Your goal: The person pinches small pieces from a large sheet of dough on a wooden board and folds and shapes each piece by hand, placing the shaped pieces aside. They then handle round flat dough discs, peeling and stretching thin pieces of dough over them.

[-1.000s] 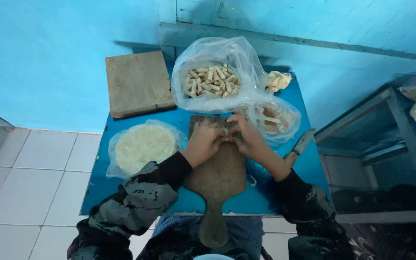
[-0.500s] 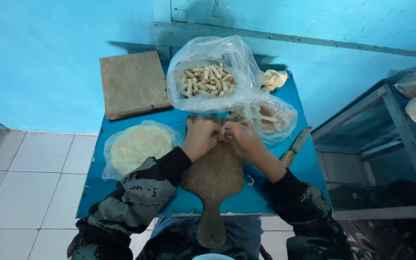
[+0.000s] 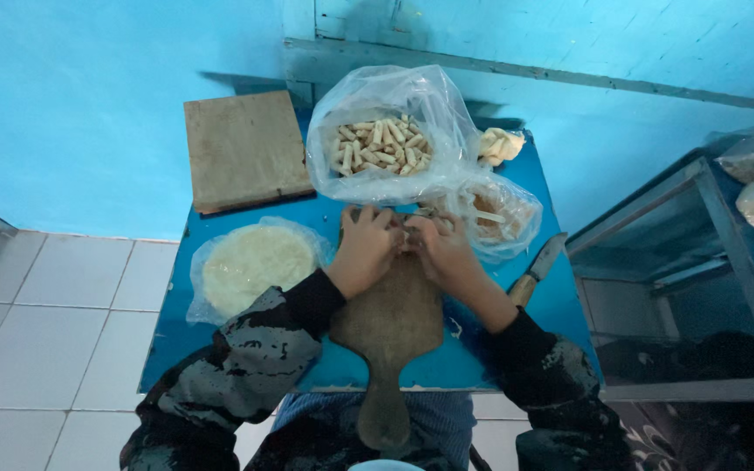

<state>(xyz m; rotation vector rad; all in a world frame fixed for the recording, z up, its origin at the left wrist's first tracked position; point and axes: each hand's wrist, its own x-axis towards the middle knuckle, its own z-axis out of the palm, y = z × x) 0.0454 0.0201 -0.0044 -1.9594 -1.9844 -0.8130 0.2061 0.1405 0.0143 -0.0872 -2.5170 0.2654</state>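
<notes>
On the far end of the paddle board [image 3: 387, 314], left hand [image 3: 364, 249] and right hand [image 3: 444, 253] meet, fingers curled in a close grip on a small pale piece, mostly hidden. Just beyond: bag of rolled sticks [image 3: 383, 144]. Left: bagged flat rounds [image 3: 255, 266]. Right: knife [image 3: 536, 269] on blue worktop [image 3: 176, 340].

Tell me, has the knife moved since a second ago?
No. The knife lies in the same spot by the table's right edge, beside the right hand.
</notes>
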